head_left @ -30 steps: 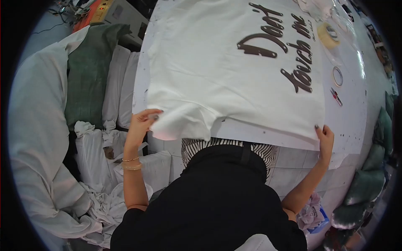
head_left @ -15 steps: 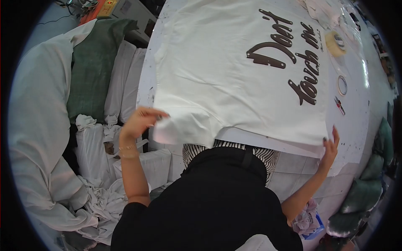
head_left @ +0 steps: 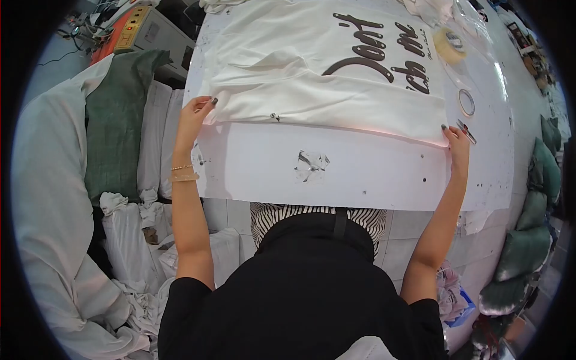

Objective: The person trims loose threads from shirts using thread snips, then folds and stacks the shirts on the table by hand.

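A white garment (head_left: 270, 48) with dark lettering lies on the white table, its near side folded over so that part of the lettering is covered. My left hand (head_left: 198, 111) pinches the left end of the folded edge. At the right end of that edge, my right hand (head_left: 456, 141) grips the fabric between thumb and fingers. Red-handled snips (head_left: 466, 131) lie just beyond my right hand, with a tape ring (head_left: 466, 102) above them. Wrinkles run across the garment's left part.
The white table (head_left: 258, 174) has a dark-marked patch near its front. A yellowish tape roll (head_left: 449, 46) and clear plastic are at the back right. Wrapped bundles (head_left: 129, 240) and a green sack (head_left: 117, 126) stand left; a blue basket (head_left: 462, 309) is low on the right.
Both hands have moved away from my body with the near edge of the garment, folding it over part of the lettering. More of the table's front now shows.
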A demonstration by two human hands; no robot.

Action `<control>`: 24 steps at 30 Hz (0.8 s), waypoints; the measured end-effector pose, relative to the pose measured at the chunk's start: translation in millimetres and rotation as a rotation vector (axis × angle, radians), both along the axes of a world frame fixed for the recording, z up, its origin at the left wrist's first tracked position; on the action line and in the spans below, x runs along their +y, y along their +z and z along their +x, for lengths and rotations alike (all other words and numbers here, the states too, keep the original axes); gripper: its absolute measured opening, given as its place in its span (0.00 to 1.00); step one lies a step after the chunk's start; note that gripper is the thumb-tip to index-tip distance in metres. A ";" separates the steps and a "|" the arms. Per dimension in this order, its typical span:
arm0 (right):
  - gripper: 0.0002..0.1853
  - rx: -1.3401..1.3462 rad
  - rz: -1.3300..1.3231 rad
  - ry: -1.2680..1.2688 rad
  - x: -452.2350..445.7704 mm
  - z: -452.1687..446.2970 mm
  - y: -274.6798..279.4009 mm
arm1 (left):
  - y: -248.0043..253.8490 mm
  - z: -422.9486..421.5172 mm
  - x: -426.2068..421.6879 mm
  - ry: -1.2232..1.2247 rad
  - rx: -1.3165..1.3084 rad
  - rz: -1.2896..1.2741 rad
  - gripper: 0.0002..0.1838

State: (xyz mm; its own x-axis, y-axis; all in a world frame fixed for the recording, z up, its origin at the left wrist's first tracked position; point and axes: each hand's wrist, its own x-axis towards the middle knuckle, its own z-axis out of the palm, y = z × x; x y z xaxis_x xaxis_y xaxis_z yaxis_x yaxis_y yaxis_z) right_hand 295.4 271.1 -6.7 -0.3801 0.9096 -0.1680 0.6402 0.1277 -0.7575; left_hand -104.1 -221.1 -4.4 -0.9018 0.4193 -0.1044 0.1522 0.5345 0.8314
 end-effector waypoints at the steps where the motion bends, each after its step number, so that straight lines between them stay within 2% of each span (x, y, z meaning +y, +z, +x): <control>1: 0.15 0.060 -0.046 0.026 -3.4 4.0 -0.4 | -2.2 9.3 1.1 0.024 0.033 0.019 0.18; 4: 0.12 0.130 -0.097 0.088 -5.3 33.6 -7.2 | -3.5 10.7 -26.6 -0.179 -0.016 -0.081 0.20; 7: 0.10 -0.044 -0.168 0.093 -30.1 61.5 11.1 | 3.3 20.7 -57.2 -0.253 -0.273 -0.149 0.20; 8: 0.10 -0.110 -0.216 0.091 -35.8 66.7 15.6 | 8.1 23.1 -52.6 -0.192 -0.327 -0.141 0.19; 10: 0.11 -0.063 -0.184 0.062 -43.4 62.6 20.2 | 20.7 32.2 -40.0 -0.067 -0.435 -0.129 0.17; 11: 0.11 -0.009 -0.142 0.063 -39.4 58.2 14.0 | 20.3 32.6 -27.4 -0.037 -0.412 -0.070 0.14; 14: 0.11 0.042 -0.001 0.087 -14.3 32.2 -6.3 | 3.5 13.8 8.6 -0.186 -0.155 0.022 0.14; 17: 0.11 0.151 0.084 0.052 3.7 25.7 -23.0 | 4.6 3.7 33.9 -0.119 -0.071 0.367 0.14; 19: 0.11 0.195 0.125 0.011 14.1 24.3 -32.6 | -3.1 -12.1 39.8 -0.088 0.056 0.295 0.13; 20: 0.10 0.110 0.207 0.019 10.8 23.5 -33.2 | -10.5 -19.3 39.4 -0.073 0.117 0.255 0.12; 21: 0.10 0.029 0.293 0.029 7.2 21.5 -31.1 | -14.1 -23.7 39.5 -0.065 0.056 0.020 0.12; 22: 0.09 -0.046 0.380 0.042 4.0 16.2 -29.0 | -19.1 -23.4 35.3 -0.023 0.015 0.081 0.12; 24: 0.09 0.102 0.298 -0.005 13.8 27.1 -38.8 | -7.1 -17.0 25.6 0.081 -0.042 0.190 0.14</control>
